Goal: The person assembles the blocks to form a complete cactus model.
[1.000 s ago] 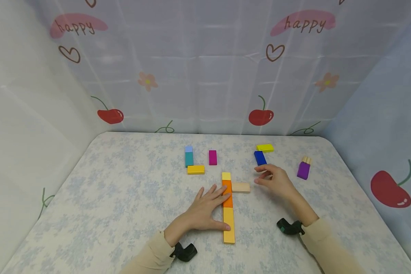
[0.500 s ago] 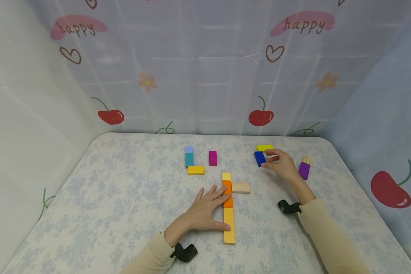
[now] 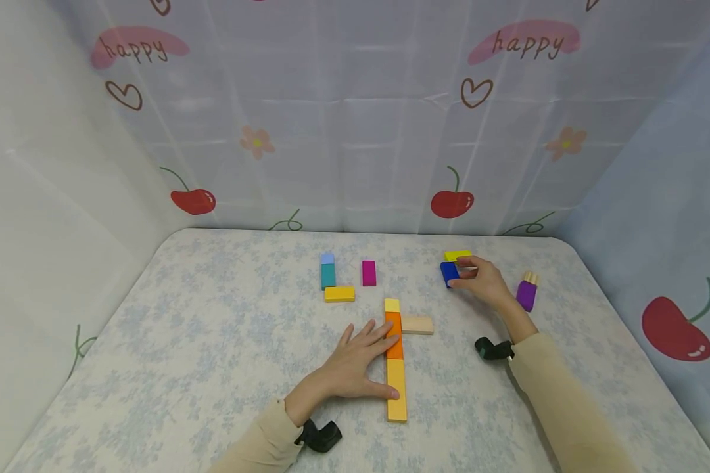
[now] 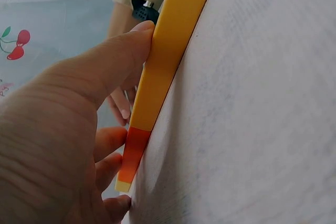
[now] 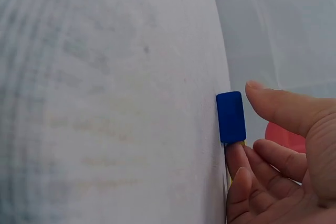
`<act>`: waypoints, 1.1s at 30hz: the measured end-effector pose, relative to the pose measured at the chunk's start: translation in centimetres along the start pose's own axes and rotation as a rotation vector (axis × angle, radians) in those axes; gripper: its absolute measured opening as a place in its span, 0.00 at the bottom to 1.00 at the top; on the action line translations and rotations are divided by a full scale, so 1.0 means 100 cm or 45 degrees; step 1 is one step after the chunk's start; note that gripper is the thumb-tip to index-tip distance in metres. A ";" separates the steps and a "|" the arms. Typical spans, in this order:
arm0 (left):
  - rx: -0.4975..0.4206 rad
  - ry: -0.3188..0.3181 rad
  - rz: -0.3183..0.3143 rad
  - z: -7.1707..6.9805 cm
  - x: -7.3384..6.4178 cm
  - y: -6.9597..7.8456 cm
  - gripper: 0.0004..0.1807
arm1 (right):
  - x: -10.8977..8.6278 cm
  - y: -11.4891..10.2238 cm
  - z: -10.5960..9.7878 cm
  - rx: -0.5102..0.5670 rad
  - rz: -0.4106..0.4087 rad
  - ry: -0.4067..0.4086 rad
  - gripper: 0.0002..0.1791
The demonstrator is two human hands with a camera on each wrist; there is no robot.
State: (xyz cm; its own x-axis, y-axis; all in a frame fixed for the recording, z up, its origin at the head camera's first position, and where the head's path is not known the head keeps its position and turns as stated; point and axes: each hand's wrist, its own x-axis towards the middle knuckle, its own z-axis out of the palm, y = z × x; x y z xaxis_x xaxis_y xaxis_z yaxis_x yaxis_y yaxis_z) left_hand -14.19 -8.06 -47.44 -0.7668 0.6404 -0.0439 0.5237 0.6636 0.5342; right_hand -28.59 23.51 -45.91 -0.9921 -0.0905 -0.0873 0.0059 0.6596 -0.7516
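Note:
My left hand [image 3: 357, 361] lies with spread fingers along a line of blocks. Its thumb touches the long yellow-orange block [image 3: 397, 374], and its fingertips rest on the orange block [image 3: 397, 347]; a pale yellow block [image 3: 392, 305] forms the far end. At the back right, my right hand [image 3: 485, 284] is around the right side of a blue block [image 3: 448, 270], fingers loosely bent. In the right wrist view, the thumb stands a little apart from the blue block [image 5: 231, 117] and one finger reaches its lower end. A bright yellow block [image 3: 457, 255] sits behind, partly covered by the fingers.
A beige block [image 3: 417, 325] abuts the line's right side. Teal [image 3: 328, 276], light blue [image 3: 327, 259], golden yellow [image 3: 339, 294] and magenta [image 3: 369, 273] blocks lie back left of it. A purple block [image 3: 526, 295] with pale pieces [image 3: 530, 277] stands right of my right hand.
My right hand has moved away from me to the blue block, then shifted very slightly left against it. The left hand and the line of blocks have stayed put.

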 end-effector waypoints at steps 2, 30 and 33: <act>0.001 -0.001 -0.001 0.000 0.000 0.000 0.51 | 0.000 0.000 0.000 -0.004 0.009 -0.016 0.36; 0.003 -0.006 -0.013 -0.003 0.000 0.003 0.52 | 0.004 0.002 0.000 -0.039 -0.022 -0.089 0.38; 0.001 -0.011 -0.018 -0.003 0.000 0.003 0.51 | 0.004 0.003 0.001 -0.045 -0.028 -0.083 0.37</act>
State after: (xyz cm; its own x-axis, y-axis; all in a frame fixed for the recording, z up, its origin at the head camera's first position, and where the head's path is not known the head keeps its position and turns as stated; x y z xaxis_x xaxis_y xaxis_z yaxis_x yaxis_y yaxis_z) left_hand -14.11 -7.98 -47.06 -0.7706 0.6345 -0.0589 0.5133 0.6728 0.5328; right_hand -29.03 23.61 -46.22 -0.9816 -0.1532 -0.1141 -0.0218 0.6829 -0.7302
